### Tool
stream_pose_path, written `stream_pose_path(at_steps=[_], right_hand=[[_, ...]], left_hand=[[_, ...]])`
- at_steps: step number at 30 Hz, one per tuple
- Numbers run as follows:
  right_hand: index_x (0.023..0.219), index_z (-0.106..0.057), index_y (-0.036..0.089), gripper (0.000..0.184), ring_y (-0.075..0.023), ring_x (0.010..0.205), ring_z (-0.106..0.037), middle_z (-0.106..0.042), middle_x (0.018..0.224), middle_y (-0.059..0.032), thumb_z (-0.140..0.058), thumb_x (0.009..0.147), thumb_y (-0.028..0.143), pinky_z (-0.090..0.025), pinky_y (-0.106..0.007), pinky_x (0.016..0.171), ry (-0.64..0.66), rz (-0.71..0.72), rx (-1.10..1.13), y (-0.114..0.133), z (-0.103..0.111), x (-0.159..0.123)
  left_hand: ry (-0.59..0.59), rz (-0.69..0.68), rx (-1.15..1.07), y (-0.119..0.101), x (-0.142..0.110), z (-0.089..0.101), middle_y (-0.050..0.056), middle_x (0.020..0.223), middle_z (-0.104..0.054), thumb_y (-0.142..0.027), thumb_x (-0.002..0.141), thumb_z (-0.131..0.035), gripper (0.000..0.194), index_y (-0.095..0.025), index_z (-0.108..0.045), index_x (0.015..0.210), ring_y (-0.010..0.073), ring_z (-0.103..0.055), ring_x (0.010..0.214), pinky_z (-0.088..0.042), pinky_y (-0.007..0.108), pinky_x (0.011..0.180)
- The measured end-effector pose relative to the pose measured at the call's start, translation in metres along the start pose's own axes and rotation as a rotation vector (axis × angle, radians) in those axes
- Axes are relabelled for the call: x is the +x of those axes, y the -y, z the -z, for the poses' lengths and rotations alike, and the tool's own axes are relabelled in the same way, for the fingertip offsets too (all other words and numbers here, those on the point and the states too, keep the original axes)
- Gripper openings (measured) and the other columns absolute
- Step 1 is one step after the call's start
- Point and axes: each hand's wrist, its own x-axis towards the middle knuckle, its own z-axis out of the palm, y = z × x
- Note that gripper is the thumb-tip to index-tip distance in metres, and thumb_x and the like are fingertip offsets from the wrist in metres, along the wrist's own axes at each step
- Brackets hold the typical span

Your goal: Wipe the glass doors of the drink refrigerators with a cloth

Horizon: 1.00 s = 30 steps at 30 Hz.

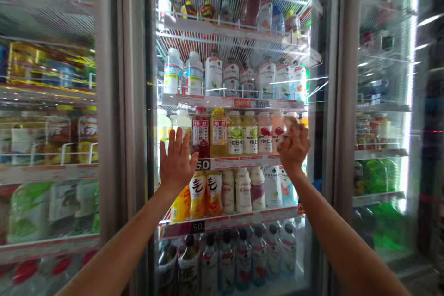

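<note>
My left hand [178, 161] is raised with its fingers spread, its back towards me and the palm at the glass door [225, 69] of a drinks fridge. Behind it stand a dark red bottle [201, 133] and pale bottles. On the right, my right hand [294, 145] is closed, fingers curled, near the same glass. A pale, blurred patch shows by its fingertips; I cannot make out what it is. Beside that hand, behind the glass, are pink-labelled bottles [265, 133] and yellow-green bottles [236, 133].
Metal door frames [133, 78] border the glass on the left, and another frame [347, 78] on the right. Further fridge sections with drinks lie to both sides. Rows of bottles fill the shelves above and below, including dark-capped bottles [243, 259] at the bottom.
</note>
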Motion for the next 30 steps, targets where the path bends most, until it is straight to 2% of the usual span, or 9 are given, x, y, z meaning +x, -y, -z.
stream_pose_path(at_steps=[3, 5, 8, 14, 16, 20, 22, 27, 30], right_hand=[[0.13, -0.045, 0.008, 0.05, -0.0301, 0.134, -0.026, -0.035, 0.142, -0.0174, -0.035, 0.084, 0.026, -0.027, -0.054, 0.106, 0.028, 0.095, 0.049, 0.037, -0.004, -0.015], [0.131, -0.044, 0.015, 0.049, -0.0262, 0.137, -0.018, -0.034, 0.144, -0.0099, -0.037, 0.084, 0.026, -0.025, -0.051, 0.108, 0.174, 0.328, 0.077, 0.058, -0.004, -0.026], [0.129, -0.048, 0.021, 0.045, -0.0208, 0.137, -0.021, -0.039, 0.142, -0.0047, -0.037, 0.085, 0.025, -0.023, -0.045, 0.111, 0.315, 0.55, 0.075, 0.056, 0.003, -0.026], [0.127, -0.048, 0.007, 0.052, -0.0288, 0.133, -0.028, -0.033, 0.143, -0.0164, -0.035, 0.08, 0.026, -0.026, -0.052, 0.107, -0.003, -0.017, -0.012, -0.022, 0.011, 0.022], [0.129, -0.046, 0.007, 0.053, -0.0278, 0.136, -0.023, -0.031, 0.144, -0.0159, -0.034, 0.08, 0.026, -0.024, -0.051, 0.108, 0.01, 0.021, 0.004, -0.015, 0.007, 0.02], [0.132, -0.043, 0.015, 0.052, -0.0239, 0.137, -0.019, -0.033, 0.145, -0.0093, -0.037, 0.082, 0.028, -0.024, -0.048, 0.109, 0.194, 0.35, 0.032, 0.009, 0.003, 0.004], [0.131, -0.044, 0.015, 0.052, -0.0249, 0.135, -0.026, -0.036, 0.143, -0.0107, -0.038, 0.081, 0.029, -0.026, -0.049, 0.108, 0.184, 0.317, 0.009, -0.002, 0.005, 0.014], [0.129, -0.045, 0.004, 0.055, -0.0299, 0.132, -0.031, -0.038, 0.138, -0.0201, -0.034, 0.079, 0.026, -0.027, -0.054, 0.106, -0.065, -0.091, -0.008, -0.026, 0.0, 0.047], [0.13, -0.044, 0.008, 0.054, -0.0269, 0.135, -0.026, -0.036, 0.141, -0.0153, -0.035, 0.08, 0.025, -0.026, -0.049, 0.108, 0.073, 0.194, 0.06, 0.007, -0.006, 0.033]], left_hand=[[0.0, 0.008, -0.018, 0.001, -0.002, -0.001, 0.013, 0.147, -0.022, -0.038, 0.086, -0.042, 0.064, -0.018, -0.017, 0.142, 0.0249, -0.013, 0.138, -0.008, 0.048, 0.112], [-0.005, 0.007, -0.022, 0.001, -0.002, -0.001, 0.013, 0.147, -0.022, -0.038, 0.086, -0.042, 0.064, -0.019, -0.017, 0.142, 0.0251, -0.015, 0.138, -0.008, 0.048, 0.111], [-0.015, -0.001, -0.021, 0.002, -0.002, -0.001, 0.011, 0.148, -0.022, -0.038, 0.086, -0.043, 0.065, -0.021, -0.016, 0.142, 0.025, -0.016, 0.138, -0.009, 0.048, 0.111], [-0.02, 0.004, -0.013, -0.001, -0.002, -0.002, 0.011, 0.148, -0.02, -0.036, 0.086, -0.042, 0.066, -0.021, -0.012, 0.143, 0.0252, -0.014, 0.138, -0.008, 0.049, 0.111], [-0.02, 0.002, -0.011, -0.001, -0.002, -0.001, 0.012, 0.148, -0.02, -0.036, 0.086, -0.042, 0.066, -0.021, -0.012, 0.143, 0.0255, -0.014, 0.138, -0.009, 0.05, 0.111], [-0.013, -0.004, -0.015, -0.001, -0.001, 0.0, 0.013, 0.148, -0.022, -0.036, 0.086, -0.042, 0.065, -0.02, -0.014, 0.143, 0.0261, -0.016, 0.138, -0.011, 0.05, 0.11], [-0.012, -0.003, -0.012, -0.001, -0.001, 0.001, 0.014, 0.147, -0.023, -0.035, 0.086, -0.042, 0.065, -0.02, -0.014, 0.143, 0.0262, -0.016, 0.138, -0.011, 0.05, 0.11], [0.009, 0.007, -0.001, -0.003, -0.003, 0.0, 0.014, 0.148, -0.02, -0.035, 0.086, -0.041, 0.065, -0.018, -0.013, 0.143, 0.0264, -0.014, 0.138, -0.01, 0.051, 0.11], [0.021, 0.013, -0.002, -0.003, -0.003, 0.0, 0.014, 0.148, -0.02, -0.036, 0.087, -0.04, 0.064, -0.017, -0.015, 0.143, 0.0266, -0.013, 0.138, -0.009, 0.051, 0.11]])
